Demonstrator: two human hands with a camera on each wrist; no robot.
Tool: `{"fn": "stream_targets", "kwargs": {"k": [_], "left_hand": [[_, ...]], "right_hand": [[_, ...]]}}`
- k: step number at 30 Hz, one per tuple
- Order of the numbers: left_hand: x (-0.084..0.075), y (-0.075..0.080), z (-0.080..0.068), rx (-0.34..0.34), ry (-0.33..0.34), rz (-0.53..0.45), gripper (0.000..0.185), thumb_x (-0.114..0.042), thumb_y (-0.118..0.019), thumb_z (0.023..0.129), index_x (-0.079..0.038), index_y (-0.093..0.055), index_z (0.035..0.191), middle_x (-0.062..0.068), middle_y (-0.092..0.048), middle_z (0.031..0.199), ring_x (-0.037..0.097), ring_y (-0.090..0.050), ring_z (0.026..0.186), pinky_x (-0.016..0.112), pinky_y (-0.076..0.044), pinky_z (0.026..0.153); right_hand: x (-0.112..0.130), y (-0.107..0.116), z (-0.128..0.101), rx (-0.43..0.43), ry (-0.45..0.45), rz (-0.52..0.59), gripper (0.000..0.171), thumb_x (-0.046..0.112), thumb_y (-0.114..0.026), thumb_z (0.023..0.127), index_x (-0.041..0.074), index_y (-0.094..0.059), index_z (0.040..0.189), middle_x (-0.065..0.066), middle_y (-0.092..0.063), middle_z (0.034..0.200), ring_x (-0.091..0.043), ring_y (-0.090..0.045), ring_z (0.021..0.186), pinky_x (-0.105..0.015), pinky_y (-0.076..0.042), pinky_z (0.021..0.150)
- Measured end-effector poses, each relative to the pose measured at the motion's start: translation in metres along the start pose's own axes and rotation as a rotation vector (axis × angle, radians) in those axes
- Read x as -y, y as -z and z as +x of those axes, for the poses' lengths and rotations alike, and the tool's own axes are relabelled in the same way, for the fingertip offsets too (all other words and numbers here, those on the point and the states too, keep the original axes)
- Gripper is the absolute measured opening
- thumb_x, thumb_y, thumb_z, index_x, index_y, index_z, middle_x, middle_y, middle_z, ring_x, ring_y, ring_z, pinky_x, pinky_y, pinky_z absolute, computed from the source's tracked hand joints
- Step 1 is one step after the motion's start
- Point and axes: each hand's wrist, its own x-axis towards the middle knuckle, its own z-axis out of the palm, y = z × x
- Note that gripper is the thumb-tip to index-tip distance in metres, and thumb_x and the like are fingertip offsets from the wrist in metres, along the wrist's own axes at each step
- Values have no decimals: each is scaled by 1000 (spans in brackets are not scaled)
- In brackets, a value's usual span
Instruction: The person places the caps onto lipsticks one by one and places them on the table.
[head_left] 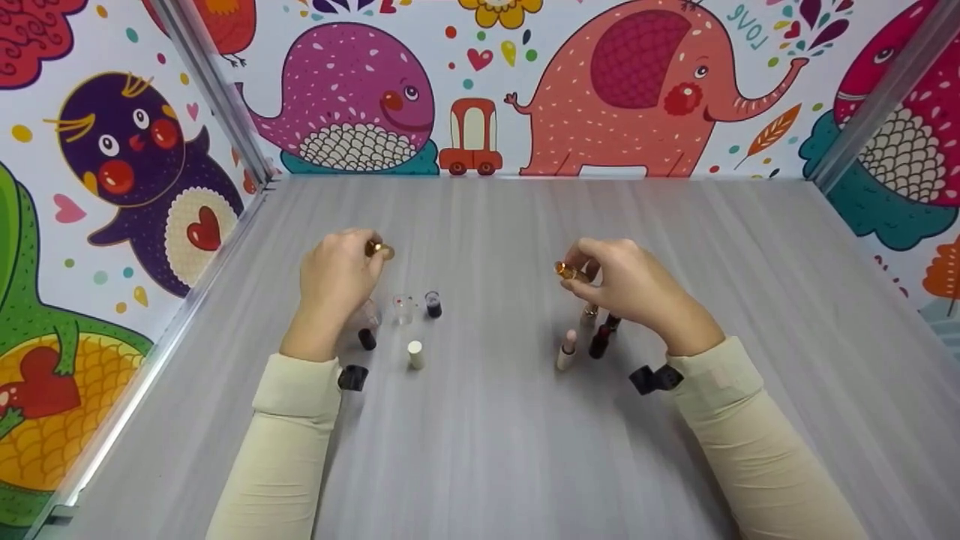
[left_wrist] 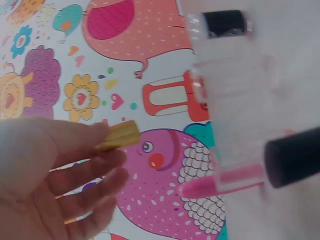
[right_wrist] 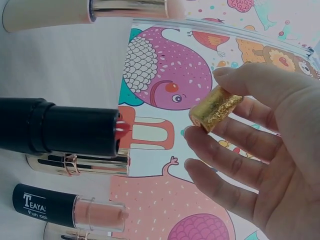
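Both hands are lifted just above the grey wood-grain desk, each pinching a small gold piece. The left hand holds a smooth gold cylindrical cap between thumb and fingertips, its other fingers loosely curled. The right hand pinches a crinkled gold-foil lipstick tube between thumb and forefinger, the remaining fingers spread beneath it.

Below the left hand stand a row of loose caps: a clear plastic cap, a dark-topped cap, a short black cap and, nearer, a cream cylindrical cap. Below the right hand stand open lipsticks: a pale pink one in a cream case, a dark red one in a black case, and a gold-banded one partly hidden by the hand.

The step in hand looks like pairing cap with tube, the two gold pieces being well apart. The next move, I judge, calls for bringing the hands together, lining the cap's open end with the tube and pressing it home squarely, without knocking the upright lipsticks.
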Motion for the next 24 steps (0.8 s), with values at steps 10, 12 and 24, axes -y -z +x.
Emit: {"fn": "stream_targets", "kwargs": {"k": [10, 12, 24], "left_hand": [[-21, 6, -4, -67, -9, -278, 17, -15, -76, 100, -5, -79, 114, 10, -80, 100, 24, -68, 80, 37, -49, 71], [-27, 8, -5, -56, -27, -340, 17, -15, -77, 99, -6, -79, 113, 8, -80, 98, 22, -68, 80, 36, -50, 72], [-49, 6, -13, 100, -126, -592, 17, -9, -78, 98, -11, -79, 116, 0, -78, 97, 18, -71, 78, 28, -52, 64]], "right_hand": [[4, 3, -3, -24, 21, -17, 16, 17, -85, 93, 11, -76, 104, -2, -77, 94, -17, -70, 83, -38, -58, 71], [5, 4, -3, -30, 33, -22, 17, 17, -87, 92, 10, -77, 104, -3, -77, 95, -18, -70, 83, -37, -58, 72], [15, 6, -5, -35, 86, -59, 20, 18, -89, 90, 11, -79, 106, -1, -78, 96, -15, -71, 83, -35, -60, 71]]}}
